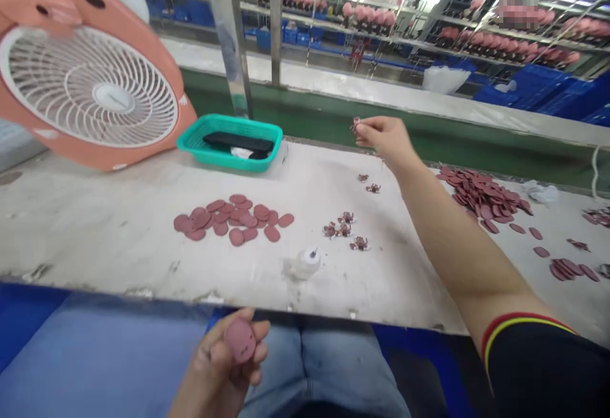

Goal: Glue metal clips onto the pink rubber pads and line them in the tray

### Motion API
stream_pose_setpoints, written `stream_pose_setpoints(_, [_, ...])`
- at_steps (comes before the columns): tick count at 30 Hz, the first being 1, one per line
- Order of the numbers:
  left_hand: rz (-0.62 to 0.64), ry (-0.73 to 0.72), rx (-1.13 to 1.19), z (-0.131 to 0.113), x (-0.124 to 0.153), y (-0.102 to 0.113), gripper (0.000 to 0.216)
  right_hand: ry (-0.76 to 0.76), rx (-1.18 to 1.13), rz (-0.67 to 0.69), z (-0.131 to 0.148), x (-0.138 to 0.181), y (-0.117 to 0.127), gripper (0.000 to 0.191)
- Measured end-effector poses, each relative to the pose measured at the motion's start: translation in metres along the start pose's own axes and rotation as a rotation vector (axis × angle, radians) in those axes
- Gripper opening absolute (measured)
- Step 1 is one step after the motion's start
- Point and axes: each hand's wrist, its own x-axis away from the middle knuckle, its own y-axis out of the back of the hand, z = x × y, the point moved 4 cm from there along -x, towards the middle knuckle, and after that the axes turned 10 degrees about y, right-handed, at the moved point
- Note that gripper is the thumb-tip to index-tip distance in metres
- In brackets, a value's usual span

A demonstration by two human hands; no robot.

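My left hand is low over my lap, below the bench edge, holding a round dusky-pink felt disc between thumb and fingers. My right hand is stretched out over the far edge of the bench, pinching a small dark pink crumpled piece in its fingertips. Several similar small pieces lie on the white bench top nearer me. A loose group of pink discs lies left of them, and a larger heap of discs lies right of my forearm.
A salmon-pink desk fan stands at the left, next to a teal plastic basket holding a black object. A small white glue bottle stands on the bench. Racks of pink items and blue crates line the background.
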Motion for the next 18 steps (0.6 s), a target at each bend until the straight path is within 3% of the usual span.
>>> stream_pose_setpoints(1, [0.018, 0.013, -0.006, 0.003, 0.005, -0.003, 0.05, 0.043, -0.099, 0.002, 0.019, 0.022, 0.005, 0.021])
stream_pose_setpoints(2, [0.034, 0.029, -0.012, 0.006, 0.009, -0.005, 0.049, 0.111, -0.382, 0.032, 0.04, 0.047, 0.007, 0.018])
stream_pose_setpoints(4, [0.065, 0.06, -0.024, 0.013, 0.016, -0.006, 0.049, 0.151, -0.546, 0.136, 0.078, 0.103, 0.009, 0.012])
stream_pose_setpoints(7, [0.11, 0.086, -0.053, 0.019, 0.025, -0.005, 0.047, 0.087, -0.821, 0.42, 0.123, 0.188, -0.007, 0.006])
stream_pose_setpoints(9, [0.146, 0.083, -0.077, 0.02, 0.03, -0.004, 0.046, 0.047, -0.886, 0.513, 0.141, 0.23, -0.019, 0.009])
stream_pose_setpoints(12, [0.197, 0.067, -0.114, 0.02, 0.035, -0.002, 0.046, 0.061, -0.853, 0.565, 0.15, 0.262, -0.033, 0.012])
stream_pose_setpoints(18, [0.229, 0.075, -0.159, 0.023, 0.041, 0.006, 0.045, 0.185, -0.731, 0.567, 0.157, 0.271, -0.035, 0.011])
